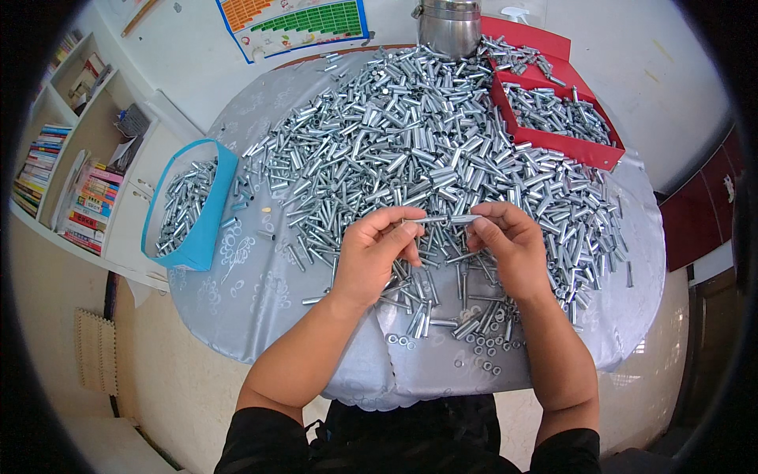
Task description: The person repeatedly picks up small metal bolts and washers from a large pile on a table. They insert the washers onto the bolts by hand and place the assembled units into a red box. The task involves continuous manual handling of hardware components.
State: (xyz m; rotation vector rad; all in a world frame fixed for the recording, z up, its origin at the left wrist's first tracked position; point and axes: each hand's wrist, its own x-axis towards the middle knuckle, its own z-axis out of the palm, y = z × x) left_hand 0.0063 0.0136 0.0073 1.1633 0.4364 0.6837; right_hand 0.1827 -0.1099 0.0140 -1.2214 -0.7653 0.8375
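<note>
Over the near side of a big heap of silvery metal bolts and sleeves, my two hands meet at one slim line of metal. My left hand pinches a thin bolt between thumb and fingers. A wider metal sleeve is pinched in my right hand. Bolt and sleeve lie end to end, level; whether one is inside the other I cannot tell. Below my hands are loose bolts and sleeves, with several small nuts or washers closer to my right forearm.
The round table has a silvery patterned cloth. A blue bin of metal parts stands at the left. At the far right sits a red box of similar parts, near a steel container. A bookshelf lines the left wall.
</note>
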